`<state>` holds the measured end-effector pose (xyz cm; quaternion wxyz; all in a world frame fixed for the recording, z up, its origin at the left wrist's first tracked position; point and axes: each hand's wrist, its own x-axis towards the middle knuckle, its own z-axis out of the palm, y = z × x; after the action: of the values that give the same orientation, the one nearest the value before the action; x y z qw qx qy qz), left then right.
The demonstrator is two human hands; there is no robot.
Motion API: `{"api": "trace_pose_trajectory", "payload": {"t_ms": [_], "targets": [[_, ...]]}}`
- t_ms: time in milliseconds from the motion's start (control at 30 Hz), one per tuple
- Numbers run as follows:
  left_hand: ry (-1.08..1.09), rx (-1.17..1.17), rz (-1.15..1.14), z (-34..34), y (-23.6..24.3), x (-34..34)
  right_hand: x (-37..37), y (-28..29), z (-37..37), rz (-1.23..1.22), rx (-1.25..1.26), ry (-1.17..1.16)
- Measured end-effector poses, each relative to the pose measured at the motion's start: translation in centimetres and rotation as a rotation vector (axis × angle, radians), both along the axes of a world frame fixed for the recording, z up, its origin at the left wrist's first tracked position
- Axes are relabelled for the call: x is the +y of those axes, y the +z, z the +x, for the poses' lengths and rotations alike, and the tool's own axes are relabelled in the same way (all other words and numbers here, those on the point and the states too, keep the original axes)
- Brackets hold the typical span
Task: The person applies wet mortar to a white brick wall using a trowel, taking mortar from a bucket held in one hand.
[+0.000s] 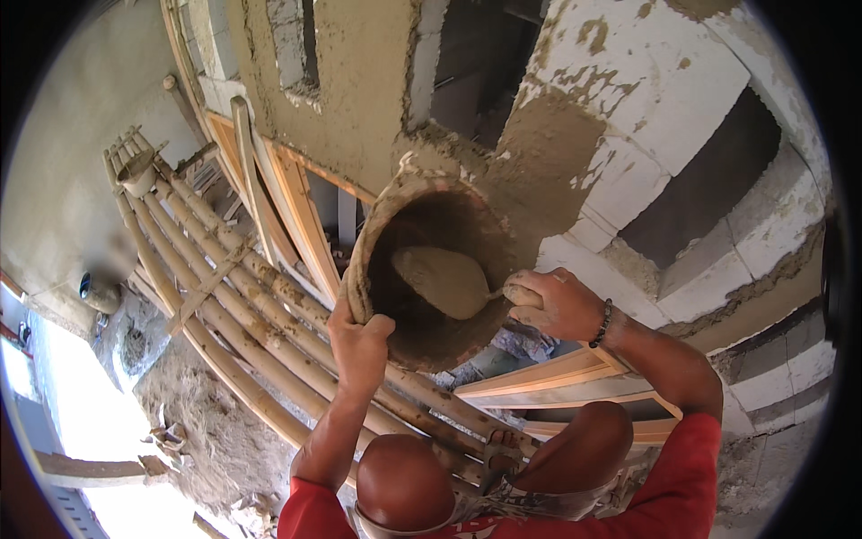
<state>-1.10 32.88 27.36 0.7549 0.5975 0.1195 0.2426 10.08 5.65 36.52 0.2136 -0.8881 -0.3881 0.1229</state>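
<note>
My left hand (359,349) is closed around the near-left rim of a mortar-caked bucket (361,260), which tilts with its mouth toward me. In my right hand (564,305) is a trowel (496,294), gripped by its handle at the bucket's right side. The trowel's blade lies over the bucket's mouth, covered by a smooth heap of grey-brown wet mortar (444,283). The inside of the bucket is dark, and how much mortar is in it I cannot tell. Just beyond the bucket stands a block wall (620,99), partly coated with wet plaster (552,157).
I crouch on a scaffold of bamboo poles (269,337) running far left, where a second bucket (137,172) stands. Window-like openings (705,180) pierce the wall. Wooden frames (539,377) lie beneath it. Below the poles is rubble-strewn ground (202,418).
</note>
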Motion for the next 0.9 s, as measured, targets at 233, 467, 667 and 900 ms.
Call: {"api": "trace_pose_trajectory", "payload": {"t_ms": [233,467,667,900], "targets": [[-0.009,0.016,-0.032,0.4,3.1,1.1,-2.0,12.6,-1.9,-0.019,-0.090,-0.007],[-0.042,-0.009,-0.015,0.3,5.6,1.9,-4.5,22.8,-3.9,0.048,-0.145,0.112],[-0.038,0.060,0.113,0.2,4.6,2.1,-6.1,23.1,1.6,0.071,-0.041,-0.289],[-0.101,0.068,0.043,0.6,5.4,1.1,-8.9,27.2,0.6,0.173,-0.503,-0.427]]}}
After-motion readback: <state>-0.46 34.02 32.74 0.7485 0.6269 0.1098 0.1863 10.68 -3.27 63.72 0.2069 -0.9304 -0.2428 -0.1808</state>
